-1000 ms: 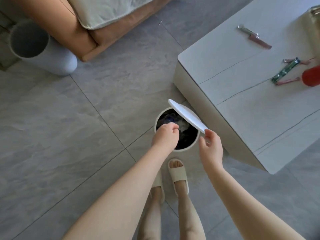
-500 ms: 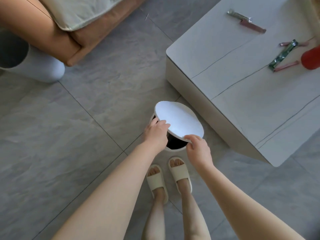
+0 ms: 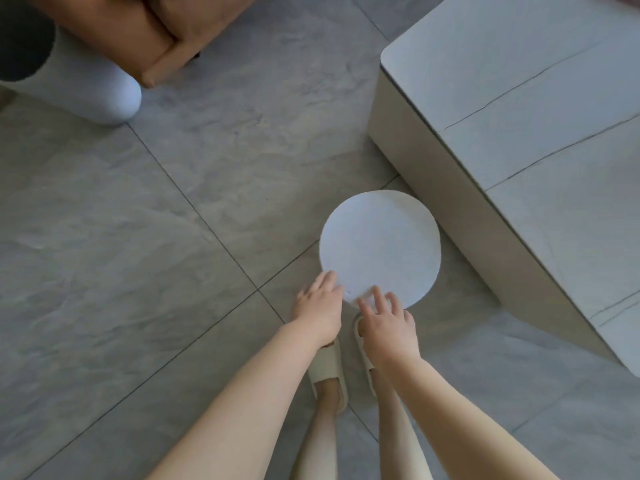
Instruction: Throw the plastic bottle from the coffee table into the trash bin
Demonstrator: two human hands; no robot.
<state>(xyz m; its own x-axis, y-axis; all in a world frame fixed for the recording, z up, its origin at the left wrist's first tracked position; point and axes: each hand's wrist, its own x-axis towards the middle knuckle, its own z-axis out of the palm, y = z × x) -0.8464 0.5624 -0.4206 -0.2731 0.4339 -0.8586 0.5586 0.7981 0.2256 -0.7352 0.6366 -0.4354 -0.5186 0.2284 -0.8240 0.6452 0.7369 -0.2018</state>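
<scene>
The round white lid of the trash bin lies flat over the bin and hides its body and contents. No plastic bottle shows anywhere in the head view. My left hand rests at the lid's near-left edge with its fingers spread, holding nothing. My right hand touches the lid's near edge with its fingertips, fingers apart and empty. The coffee table, pale grey with thin dark veins, stands to the right of the bin.
A brown sofa corner sits at the top left, with a white cylindrical container beside it. My feet in cream slippers stand just in front of the bin. Grey floor tiles spread to the left.
The lid, tilted up over the open bin a second ago, has come down flat and shut the bin. My left hand moved off the rim to the lid's edge. The camera tipped downward.
</scene>
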